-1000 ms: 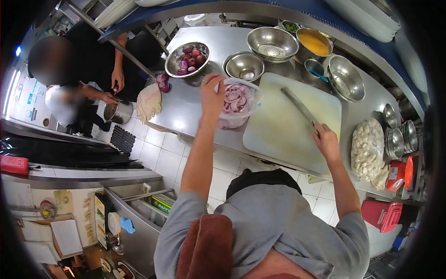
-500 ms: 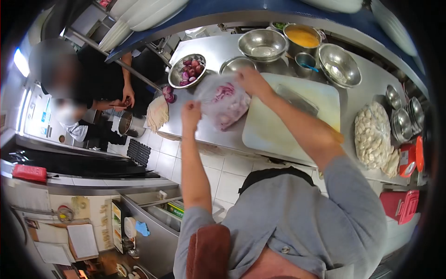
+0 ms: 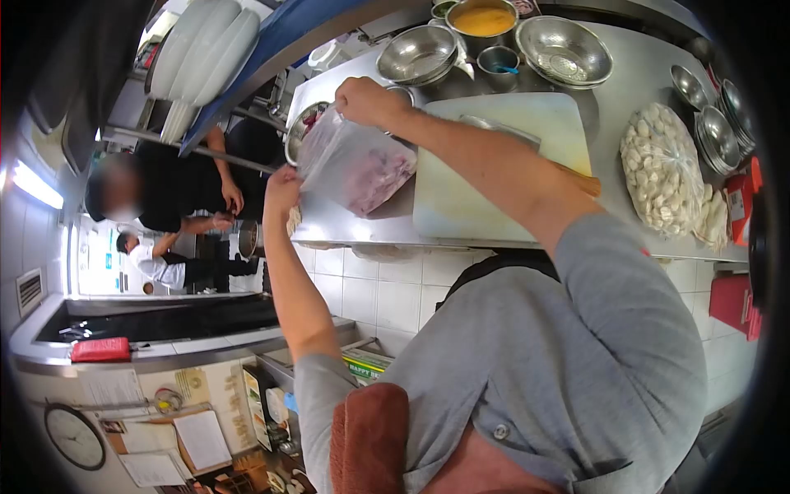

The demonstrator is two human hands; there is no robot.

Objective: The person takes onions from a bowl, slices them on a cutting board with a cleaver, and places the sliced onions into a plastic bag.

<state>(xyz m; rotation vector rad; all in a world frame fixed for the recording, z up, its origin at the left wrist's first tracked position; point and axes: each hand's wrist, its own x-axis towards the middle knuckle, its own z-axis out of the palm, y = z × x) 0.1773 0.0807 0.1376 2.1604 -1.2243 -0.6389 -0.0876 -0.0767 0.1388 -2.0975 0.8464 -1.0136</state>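
Note:
A clear plastic bag (image 3: 333,169) lies slanted on the steel table, with purplish-white pieces of cut onion (image 3: 378,177) gathered in its lower right part. My left hand (image 3: 283,189) pinches the bag's left edge, fingers closed. Closed too, my right hand (image 3: 368,102) grips the upper edge, so the plastic is stretched between both. Just right of the bag is a white cutting board (image 3: 461,202). A broad metal blade (image 3: 494,123) rests on it, partly hidden by my right forearm. Behind the bag, a steel colander (image 3: 294,140) is mostly covered.
Steel bowls (image 3: 564,51) and a pot of orange liquid (image 3: 485,20) line the table's back. A bag of peeled garlic (image 3: 662,173) sits at right, near small steel bowls (image 3: 717,140). Plates (image 3: 206,53) stand on the upper-left shelf. Two people work beyond, at left.
Both hands have moved left and spread the bag out over the colander side. The camera view has shifted, and a second person now shows more clearly at left.

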